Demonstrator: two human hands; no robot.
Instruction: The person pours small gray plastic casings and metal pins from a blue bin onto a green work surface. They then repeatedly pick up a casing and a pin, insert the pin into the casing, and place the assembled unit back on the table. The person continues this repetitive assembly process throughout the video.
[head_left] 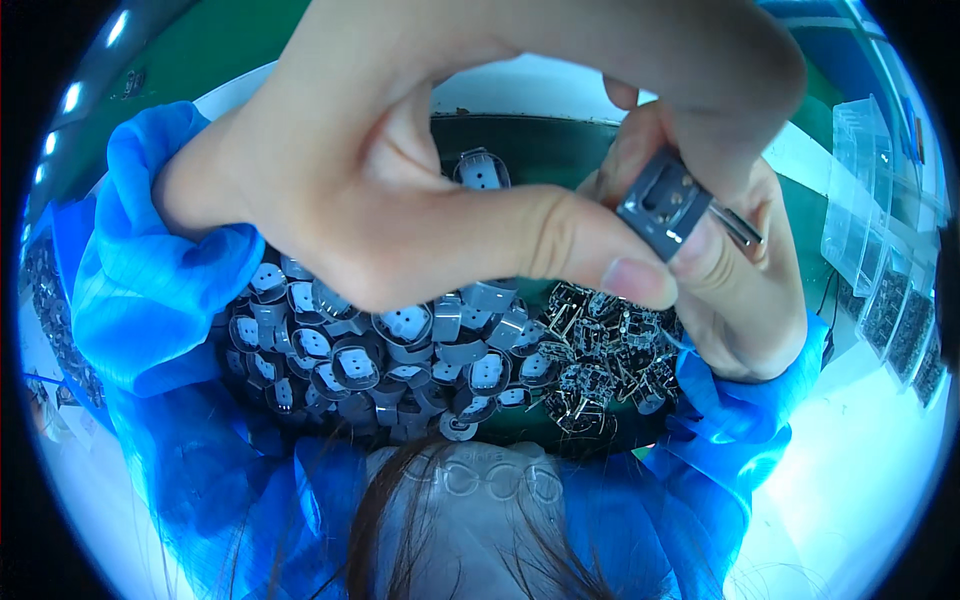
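A small dark grey plug part (658,208) with metal prongs is held high, close to the camera. My left hand (350,215) reaches across from the left and pinches it between thumb and curled index finger. On the other side, my right hand (755,320) grips the same part, its thumb against the lower edge near the prongs. Some right fingers are hidden behind the left hand. Below my hands lie a heap of grey plug housings (355,365) with pale faces and a heap of black inserts (590,385) with metal pins.
Clear plastic bins (855,200) stand at the right. Below them are compartments of small dark parts (905,330). More small parts (45,290) lie along the far left. A green surface (210,55) stretches behind my hands.
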